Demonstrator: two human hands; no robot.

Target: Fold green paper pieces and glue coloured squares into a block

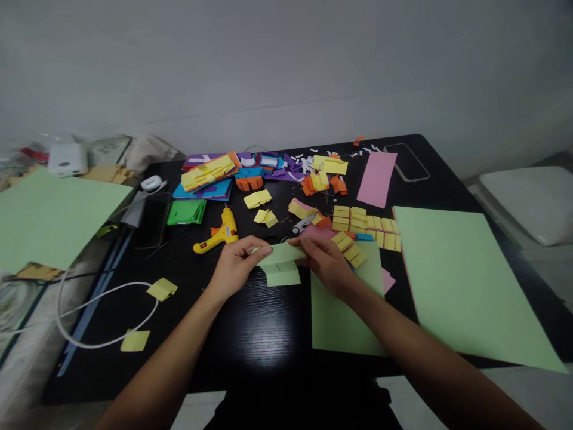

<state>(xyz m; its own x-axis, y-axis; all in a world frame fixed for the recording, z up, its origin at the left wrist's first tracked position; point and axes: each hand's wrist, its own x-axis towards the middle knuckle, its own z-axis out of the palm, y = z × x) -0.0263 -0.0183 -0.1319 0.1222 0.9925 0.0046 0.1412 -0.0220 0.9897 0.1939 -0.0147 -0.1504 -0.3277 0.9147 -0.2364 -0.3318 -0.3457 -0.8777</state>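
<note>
Near the middle of the black table, a small light-green paper piece (283,274) is held up between both hands. It looks folded, with a lower flap hanging down that bears a short dark line. My left hand (239,263) pinches its left end between thumb and fingers. At the right end, my right hand (326,261) grips the paper, its fingertips partly behind it. Just beyond the right hand lie grey scissors (304,223). A green sheet (347,316) rests beneath the right hand and forearm.
A yellow glue gun (220,232) lies left of the hands. Folded yellow pieces (349,221) and a large green sheet (465,280) are at the right. Coloured paper stacks (208,176) and scraps line the back. A white cable (107,346) loops at the left.
</note>
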